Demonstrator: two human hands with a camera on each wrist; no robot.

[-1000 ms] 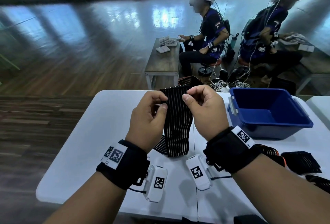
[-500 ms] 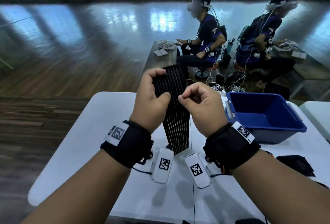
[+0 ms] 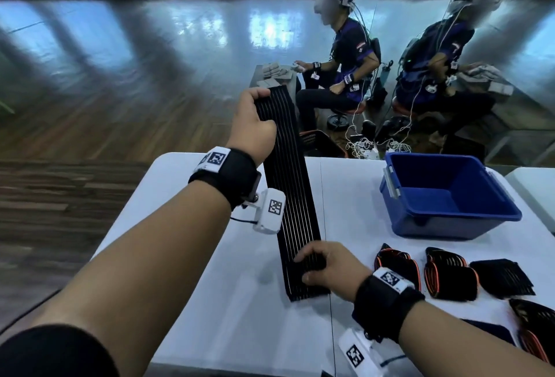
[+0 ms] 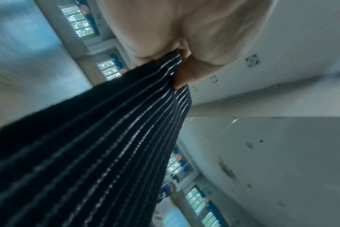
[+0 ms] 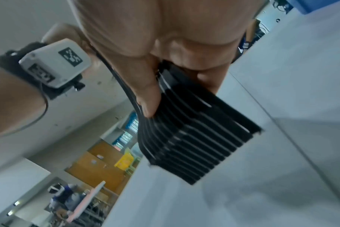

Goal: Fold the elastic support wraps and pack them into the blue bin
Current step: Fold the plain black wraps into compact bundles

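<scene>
A long black elastic wrap (image 3: 288, 184) with thin pale stripes is stretched out straight between my two hands above the white table (image 3: 186, 301). My left hand (image 3: 255, 118) grips its far end, raised beyond the table's back edge; in the left wrist view the wrap (image 4: 111, 138) runs from that hand (image 4: 180, 64) toward the camera. My right hand (image 3: 318, 265) pinches the near end just above the tabletop, thumb under and fingers over the wrap (image 5: 194, 138). The blue bin (image 3: 450, 196) stands at the right; nothing shows inside it.
Several more black wraps (image 3: 450, 274), some with orange edging, lie on the table right of my right hand, in front of the bin. Beyond the table two seated people (image 3: 345, 70) work at a wooden bench; cables lie on the floor there.
My hands, which held the wrap bunched close together in front of me, have pulled apart: left hand up and away, right hand down toward me, drawing the wrap out to full length.
</scene>
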